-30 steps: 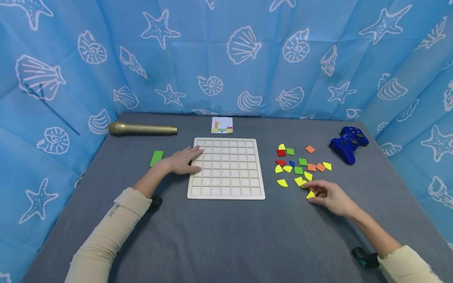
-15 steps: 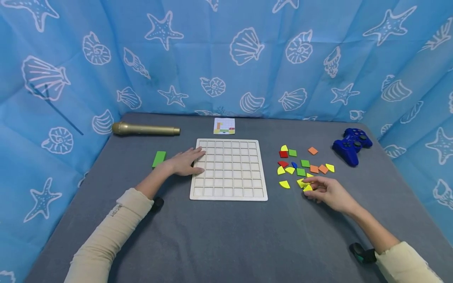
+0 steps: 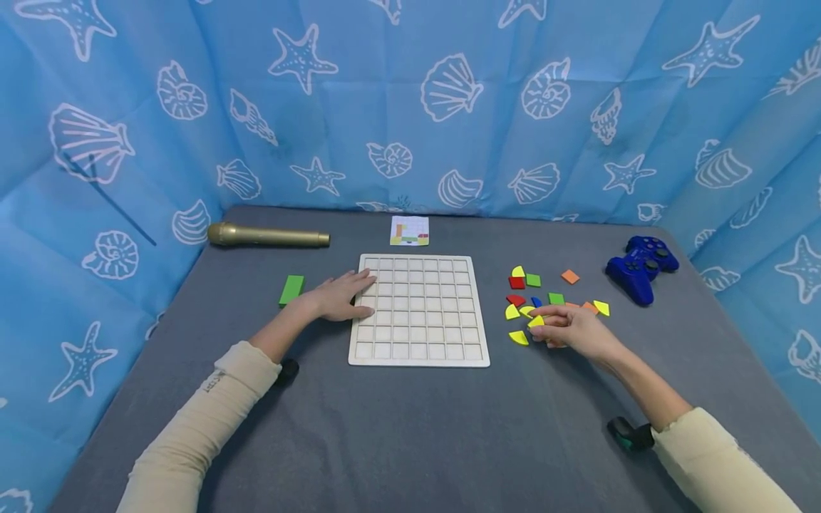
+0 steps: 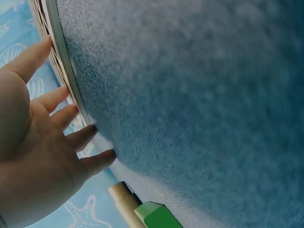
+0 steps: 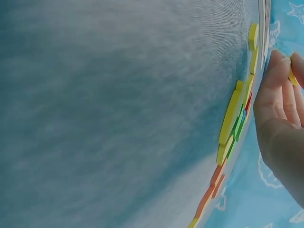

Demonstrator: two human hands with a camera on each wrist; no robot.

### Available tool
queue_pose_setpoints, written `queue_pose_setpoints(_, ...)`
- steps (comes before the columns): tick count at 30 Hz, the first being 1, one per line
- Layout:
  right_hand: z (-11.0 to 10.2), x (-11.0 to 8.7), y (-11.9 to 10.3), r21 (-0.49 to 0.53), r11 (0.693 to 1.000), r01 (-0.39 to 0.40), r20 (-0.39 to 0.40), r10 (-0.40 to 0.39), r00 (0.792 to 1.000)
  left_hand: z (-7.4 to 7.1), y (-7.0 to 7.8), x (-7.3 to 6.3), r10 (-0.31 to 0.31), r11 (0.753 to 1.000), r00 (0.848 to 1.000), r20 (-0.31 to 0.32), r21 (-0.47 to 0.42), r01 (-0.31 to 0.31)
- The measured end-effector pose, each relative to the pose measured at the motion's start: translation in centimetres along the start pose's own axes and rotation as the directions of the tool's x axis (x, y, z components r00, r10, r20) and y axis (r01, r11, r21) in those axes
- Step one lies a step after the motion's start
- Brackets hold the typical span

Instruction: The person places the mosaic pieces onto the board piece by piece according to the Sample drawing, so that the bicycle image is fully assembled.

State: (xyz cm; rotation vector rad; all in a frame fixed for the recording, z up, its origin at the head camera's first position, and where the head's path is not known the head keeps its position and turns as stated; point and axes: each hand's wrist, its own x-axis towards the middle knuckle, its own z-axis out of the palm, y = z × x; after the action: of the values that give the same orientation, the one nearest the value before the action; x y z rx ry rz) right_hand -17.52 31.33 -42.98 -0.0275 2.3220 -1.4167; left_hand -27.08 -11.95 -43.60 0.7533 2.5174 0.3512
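My left hand (image 3: 338, 296) rests with fingers spread on the left edge of a pale wooden grid board (image 3: 420, 362). The left wrist view shows this hand's fingertips along the board's edge (image 4: 66, 71). Between thumb and fingers, my right hand (image 3: 577, 333) pinches a yellow quarter-circle tile (image 3: 536, 323), held above the other loose tiles. In the right wrist view only a sliver of that yellow tile (image 5: 293, 77) shows between the fingertips. Around this hand lie yellow quarter-circles (image 3: 519, 338), red tiles (image 3: 516, 283), green squares (image 3: 555, 298) and orange squares (image 3: 570, 276); the hand hides some of them.
A small pattern card (image 3: 409, 231) lies behind the board. A gold microphone (image 3: 269, 236) is at the back left, with a green block (image 3: 291, 291) in front of it. At the back right sits a blue game controller (image 3: 641, 269). Blue shell-print curtains (image 3: 398, 107) surround the table.
My right hand has moved left with the pinched yellow quarter-circle, from the near right of the loose tiles to over them. The left hand stays on the board's edge.
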Motion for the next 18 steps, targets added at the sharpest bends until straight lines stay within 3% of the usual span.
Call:
queue_pose_setpoints(5,0.6,1.4,-0.7,0.039,0.999,-0.033,-0.001,0.033,0.999,0.0,0.0,-0.2,-0.004,1.000,1.000,0.009,-0.010,0.004)
queue_pose_setpoints(12,1.8,3.0,-1.8,0.082,0.996,0.036,-0.010,-0.035,0.999,0.0,-0.2,-0.3,0.004,1.000,1.000,0.000,-0.017,-0.004)
queue_pose_setpoints(18,2.8,4.5,-3.2,0.075,0.996,0.040,0.002,-0.040,0.999,-0.1,-0.1,-0.3,0.004,1.000,1.000,0.004,0.000,-0.004)
